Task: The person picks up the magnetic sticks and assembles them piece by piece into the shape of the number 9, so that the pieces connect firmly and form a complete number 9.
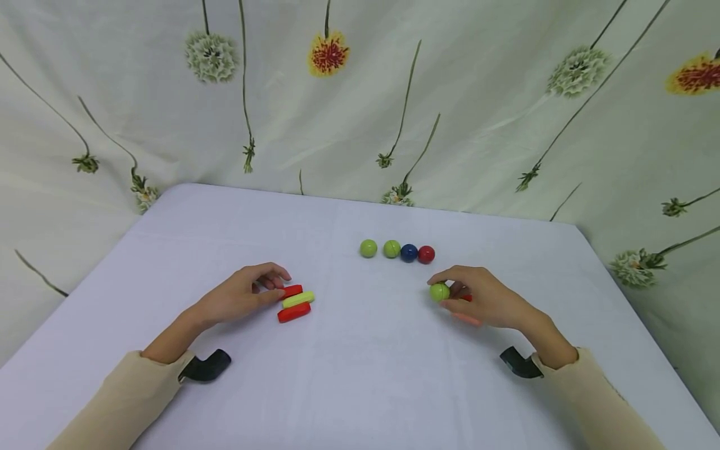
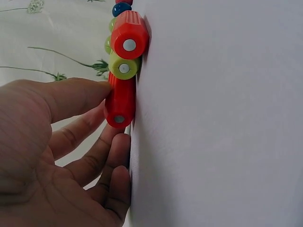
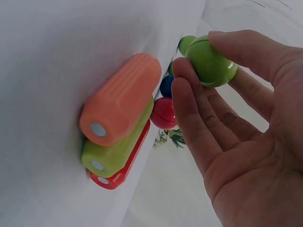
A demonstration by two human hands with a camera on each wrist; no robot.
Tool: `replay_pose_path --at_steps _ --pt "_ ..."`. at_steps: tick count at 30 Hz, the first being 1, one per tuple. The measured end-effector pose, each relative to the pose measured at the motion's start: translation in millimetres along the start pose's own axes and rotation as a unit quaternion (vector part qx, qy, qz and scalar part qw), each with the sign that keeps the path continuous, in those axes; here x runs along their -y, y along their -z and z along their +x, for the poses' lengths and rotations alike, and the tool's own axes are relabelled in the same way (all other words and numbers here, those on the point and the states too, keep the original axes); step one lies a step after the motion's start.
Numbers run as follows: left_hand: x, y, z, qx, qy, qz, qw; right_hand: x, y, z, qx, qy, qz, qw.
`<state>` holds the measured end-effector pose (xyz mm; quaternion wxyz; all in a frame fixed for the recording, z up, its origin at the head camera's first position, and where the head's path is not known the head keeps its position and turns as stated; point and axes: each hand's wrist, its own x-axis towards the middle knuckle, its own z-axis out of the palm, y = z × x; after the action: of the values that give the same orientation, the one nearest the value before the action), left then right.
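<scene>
- Green ball (image 1: 439, 292): pinched between the thumb and fingertips of the right hand (image 1: 489, 303). It sits just above the table (image 1: 360, 387), in front of the palm.
- Right sticks (image 3: 120, 99): an orange, a green and a red one lie side by side, touching, under that hand. The head view hides most of them.
- Left hand (image 1: 239, 300): it grips nothing. The fingers are loosely bent and the thumb tip rests against the end of the left sticks (image 1: 298, 299), which lie red, yellow-green, red, pressed together.
- The two hands are well apart, each by its own set of sticks.
- Ball row (image 1: 396, 250): two green, a blue and a red ball lie in a line farther back, between the hands.
- Backdrop (image 1: 478, 94): a flowered cloth hangs behind the table.
- Step, as I judge it: the ball is freshly in hand beside the right sticks, probably to be joined to a stick end.
- Next move, as I judge it: it calls for a firm pinch and lining the ball up with a stick end, without knocking the sticks apart.
</scene>
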<state>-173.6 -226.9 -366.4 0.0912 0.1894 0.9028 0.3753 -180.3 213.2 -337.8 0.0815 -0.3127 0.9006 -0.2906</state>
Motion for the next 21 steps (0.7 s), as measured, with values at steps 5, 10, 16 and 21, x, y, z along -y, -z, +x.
replay_pose_path --at_steps 5,10,16,21 --pt "-0.2 0.0 0.5 0.003 -0.001 -0.001 1.0000 -3 -7 3 -0.008 0.001 -0.002 1.000" --pt "0.3 -0.9 0.7 0.004 -0.003 0.001 1.0000 -3 -15 5 -0.009 -0.008 -0.031 0.999" --pt "-0.1 -0.8 0.6 0.001 -0.001 0.007 1.0000 -1 -20 5 -0.017 0.002 -0.054 0.998" --pt "0.4 -1.0 0.3 0.000 -0.001 0.006 1.0000 1 -22 7 -0.016 0.000 -0.066 0.998"
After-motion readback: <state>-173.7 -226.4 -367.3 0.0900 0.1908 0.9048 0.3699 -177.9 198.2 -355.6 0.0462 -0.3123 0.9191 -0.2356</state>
